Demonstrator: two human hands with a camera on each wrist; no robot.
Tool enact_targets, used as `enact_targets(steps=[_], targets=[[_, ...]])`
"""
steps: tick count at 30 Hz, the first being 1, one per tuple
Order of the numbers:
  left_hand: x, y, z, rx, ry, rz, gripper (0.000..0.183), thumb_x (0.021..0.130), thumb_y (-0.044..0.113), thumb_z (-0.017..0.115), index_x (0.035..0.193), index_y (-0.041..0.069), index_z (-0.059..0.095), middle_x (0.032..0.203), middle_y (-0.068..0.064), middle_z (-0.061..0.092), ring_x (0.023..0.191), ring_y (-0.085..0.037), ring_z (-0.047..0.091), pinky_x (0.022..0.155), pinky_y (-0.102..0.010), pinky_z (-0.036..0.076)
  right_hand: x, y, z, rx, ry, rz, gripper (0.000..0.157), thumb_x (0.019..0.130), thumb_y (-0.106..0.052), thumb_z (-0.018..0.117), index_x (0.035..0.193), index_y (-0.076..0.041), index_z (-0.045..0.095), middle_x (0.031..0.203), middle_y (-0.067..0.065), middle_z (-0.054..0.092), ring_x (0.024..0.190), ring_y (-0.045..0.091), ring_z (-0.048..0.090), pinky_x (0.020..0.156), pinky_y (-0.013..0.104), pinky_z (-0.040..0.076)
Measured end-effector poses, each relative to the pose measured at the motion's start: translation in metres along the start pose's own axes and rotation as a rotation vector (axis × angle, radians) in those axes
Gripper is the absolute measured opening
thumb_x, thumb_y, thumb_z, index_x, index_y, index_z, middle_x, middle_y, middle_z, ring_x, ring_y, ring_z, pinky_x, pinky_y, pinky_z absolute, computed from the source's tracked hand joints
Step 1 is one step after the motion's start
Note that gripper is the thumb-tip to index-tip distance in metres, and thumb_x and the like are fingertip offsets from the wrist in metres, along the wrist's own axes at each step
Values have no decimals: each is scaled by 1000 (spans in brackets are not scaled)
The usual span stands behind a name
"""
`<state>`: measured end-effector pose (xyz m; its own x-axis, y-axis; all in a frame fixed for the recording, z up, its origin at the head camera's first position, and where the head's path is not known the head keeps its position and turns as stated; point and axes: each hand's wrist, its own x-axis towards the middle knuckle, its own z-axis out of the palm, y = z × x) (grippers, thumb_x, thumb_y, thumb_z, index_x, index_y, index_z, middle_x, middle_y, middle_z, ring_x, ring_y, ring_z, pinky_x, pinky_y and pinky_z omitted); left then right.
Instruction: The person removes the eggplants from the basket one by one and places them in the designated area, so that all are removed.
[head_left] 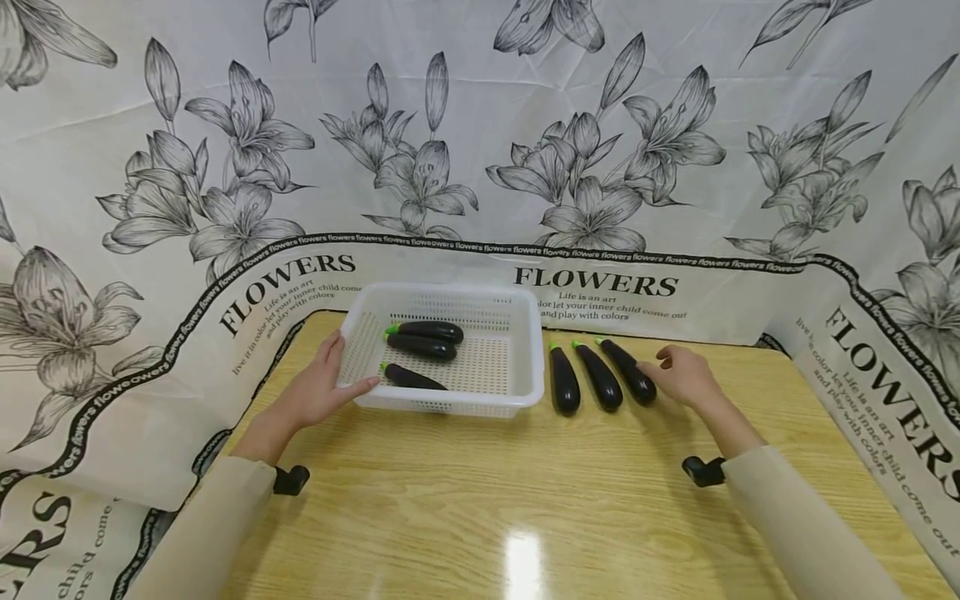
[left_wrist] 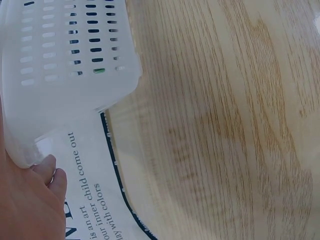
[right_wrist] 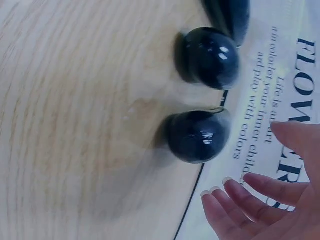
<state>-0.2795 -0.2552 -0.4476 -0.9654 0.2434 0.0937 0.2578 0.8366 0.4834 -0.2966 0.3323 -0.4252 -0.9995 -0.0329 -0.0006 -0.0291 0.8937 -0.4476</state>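
My left hand (head_left: 311, 392) grips the left side of a white plastic basket (head_left: 491, 367), thumb over the front rim. In the left wrist view its fingers curl at the corner of the basket (left_wrist: 60, 90). Three eggplants with green stems lie in the basket: a rear eggplant (head_left: 435, 331), one (head_left: 420, 347) against it and a front eggplant (head_left: 411, 378). Beside the basket, three more lie in a row: a left eggplant (head_left: 565, 383), a middle eggplant (head_left: 602, 383) and a right eggplant (head_left: 632, 375). My right hand (head_left: 681, 377), fingers loosely bent and holding nothing, is close to the right eggplant.
Everything stands on a light wooden table (head_left: 450, 500) near its back edge. A white cloth (head_left: 420, 192) with printed flowers and lettering hangs behind and at the sides. Black wrist mounts show by the left sleeve (head_left: 217, 500) and the right sleeve (head_left: 787, 500).
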Motion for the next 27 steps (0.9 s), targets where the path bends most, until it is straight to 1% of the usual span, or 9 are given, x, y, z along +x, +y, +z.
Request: enact_targets(steps=[7,11,14,18,22,27], targets=[[0,0,0,1,5,3,115,93,72,56,163,0,0,170,-21,-1,147,-50,28,113,-65,34,-8,-12,-8,52,5,-10,61,104,-34,56,133,19,50,126,40,57,113,54,56,86,59,52],[1,-1,0,2,5,5,115,93,72,56,163,0,0,170,-21,-1,148,-49,27,114,-64,33,-12,-20,-13,91,0,-13,61,105,-35,55,137,17,49,131,39,55,118,54,54,89,59,52],[0,-1,0,-2,5,5,115,93,72,56,163,0,0,170,-21,-1,148,-49,28,113,-64,33,-14,-27,-15,111,-5,-31,62,106,-36,54,139,15,48,133,38,55,120,52,54,91,58,51],[-1,-1,0,-6,9,3,114,93,72,56,164,1,0,170,-20,-1,147,-49,30,112,-65,35,-16,-38,-16,143,-10,-60,63,106,-38,54,140,14,48,133,37,55,120,50,55,91,58,52],[-1,1,1,1,12,-3,113,93,72,55,164,2,2,170,-20,0,145,-50,32,112,-65,35,-19,-51,-15,169,-23,-68,63,106,-39,55,141,13,48,134,36,55,120,50,55,90,56,53],[1,1,1,11,13,-7,114,93,73,55,164,1,2,170,-21,1,145,-51,32,112,-65,35,-22,-67,-11,177,-27,-99,59,105,-36,57,141,11,50,134,35,56,121,51,56,91,56,53]])
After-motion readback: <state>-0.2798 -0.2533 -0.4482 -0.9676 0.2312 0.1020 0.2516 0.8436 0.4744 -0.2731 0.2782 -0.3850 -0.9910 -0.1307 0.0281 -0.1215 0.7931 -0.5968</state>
